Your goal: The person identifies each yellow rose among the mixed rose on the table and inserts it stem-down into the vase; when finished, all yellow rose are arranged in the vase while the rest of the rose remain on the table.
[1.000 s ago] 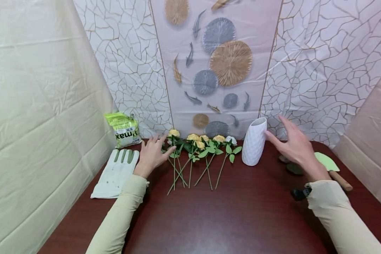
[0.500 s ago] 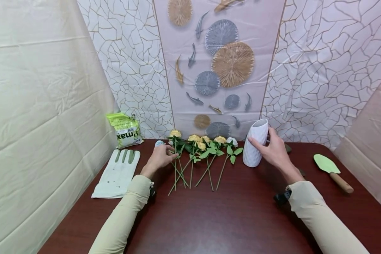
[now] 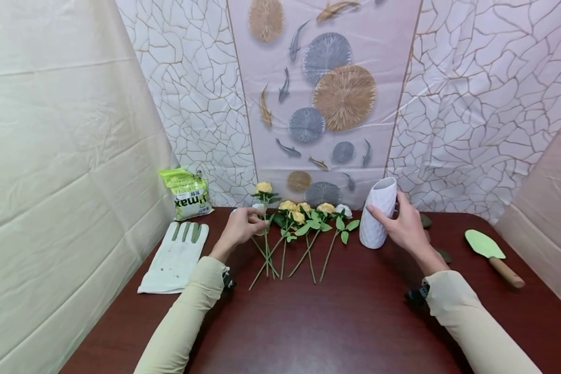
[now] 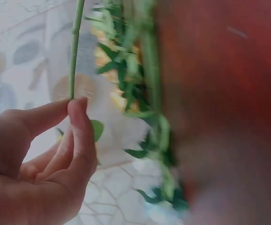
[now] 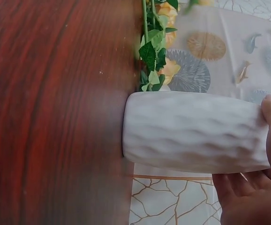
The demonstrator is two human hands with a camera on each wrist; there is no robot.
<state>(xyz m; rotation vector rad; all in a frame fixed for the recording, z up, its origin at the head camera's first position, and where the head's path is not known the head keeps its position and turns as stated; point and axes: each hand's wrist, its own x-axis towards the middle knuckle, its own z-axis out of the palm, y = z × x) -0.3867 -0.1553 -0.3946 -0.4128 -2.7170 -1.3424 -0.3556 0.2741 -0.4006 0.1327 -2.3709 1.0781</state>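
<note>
Between thumb and fingertips my left hand (image 3: pixel 241 228) pinches the green stem (image 4: pixel 74 51) of a yellow rose (image 3: pixel 264 187), whose bloom stands above the other flowers. In the head view several yellow roses (image 3: pixel 288 206) and a white rose (image 3: pixel 343 210) lie in a row to the right of that hand, stems toward me. My right hand (image 3: pixel 408 223) grips a white textured vase (image 3: pixel 373 228) from its right side, thumb at the front and fingers behind. The vase stands upright on the table, as the right wrist view (image 5: pixel 196 133) also shows.
At the left lie a white glove with green fingers (image 3: pixel 173 259) and a green-yellow packet (image 3: pixel 189 200). A trowel with a pale green blade (image 3: pixel 485 243) and wooden handle lies at the right. Dark flat pieces (image 3: pixel 443 255) lie behind my right wrist. A patterned cloth (image 3: pixel 308 150) hangs behind the table.
My right hand has moved left onto the vase and taken hold of it. My left hand has closed its fingertips on a rose stem and raised the yellow rose a little.
</note>
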